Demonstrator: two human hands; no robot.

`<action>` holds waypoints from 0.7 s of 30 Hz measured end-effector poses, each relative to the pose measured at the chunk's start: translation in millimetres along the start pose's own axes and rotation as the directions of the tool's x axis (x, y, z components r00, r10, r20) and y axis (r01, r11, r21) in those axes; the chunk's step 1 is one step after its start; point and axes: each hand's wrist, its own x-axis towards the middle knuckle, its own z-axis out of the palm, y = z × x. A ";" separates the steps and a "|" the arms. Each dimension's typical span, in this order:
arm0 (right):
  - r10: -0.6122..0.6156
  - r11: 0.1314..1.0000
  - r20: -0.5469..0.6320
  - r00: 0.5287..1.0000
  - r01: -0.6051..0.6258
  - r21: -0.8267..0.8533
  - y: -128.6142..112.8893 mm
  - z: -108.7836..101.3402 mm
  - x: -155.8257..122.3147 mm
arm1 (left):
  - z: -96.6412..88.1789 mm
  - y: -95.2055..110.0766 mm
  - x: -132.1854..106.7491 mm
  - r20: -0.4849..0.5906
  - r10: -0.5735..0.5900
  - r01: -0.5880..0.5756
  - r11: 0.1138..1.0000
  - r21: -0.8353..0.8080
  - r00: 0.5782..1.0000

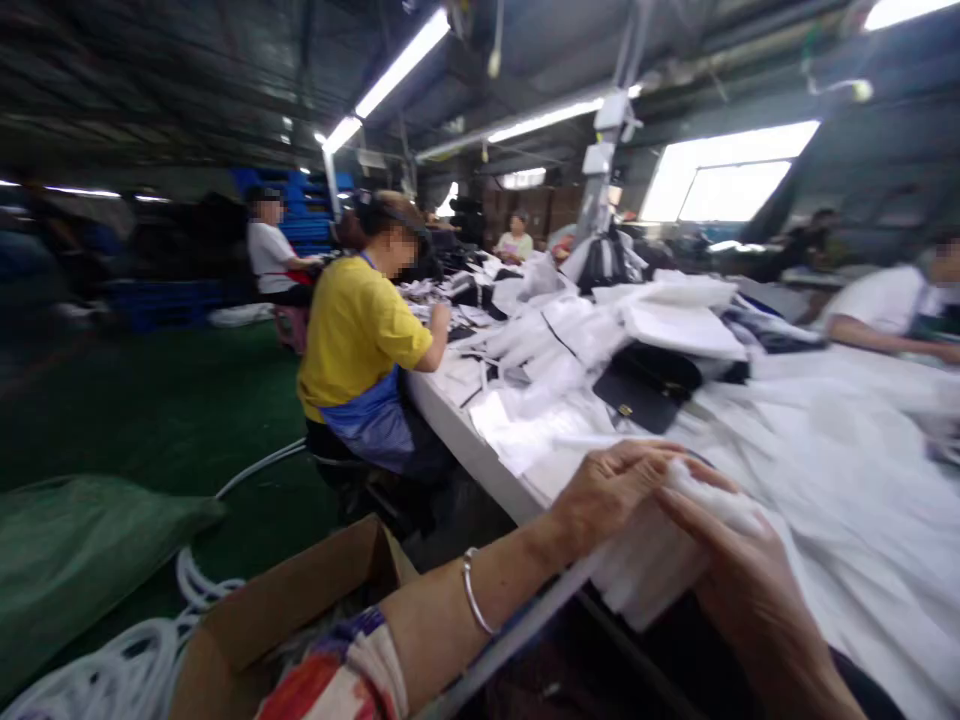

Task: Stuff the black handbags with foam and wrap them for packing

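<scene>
My left hand (607, 495) and my right hand (739, 575) meet at the near edge of a long white table (457, 430). Both are closed on a folded piece of white cloth (660, 570), the left gripping its top edge, the right wrapped round it from below. A silver bangle (474, 592) circles my left wrist. More white cloth (862, 500) spreads over the table just beyond my hands.
A person in a yellow shirt (358, 330) sits at the table's left side. Other people (892, 305) work along it. Heaps of white and black cloth (637, 350) cover the table. An open cardboard box (277, 610), white hose (187, 590) and a green sack (82, 560) lie at the lower left.
</scene>
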 end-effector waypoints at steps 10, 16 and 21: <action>0.127 0.991 0.081 0.989 -0.122 -0.063 -1.7 -16.3 -6.3 | -16.0 -27.8 -4.2 0.088 -0.140 0.159 0.951 -0.264 0.986; 0.135 0.987 0.084 0.987 -0.126 -0.103 8.6 -26.5 -6.3 | -18.7 -49.7 -4.1 0.147 -0.326 0.356 0.890 -0.285 0.934; 0.078 0.994 -0.104 0.992 -0.069 0.089 -10.4 -34.3 6.4 | -27.0 -33.2 -11.9 0.151 -0.420 0.428 0.904 -0.022 0.895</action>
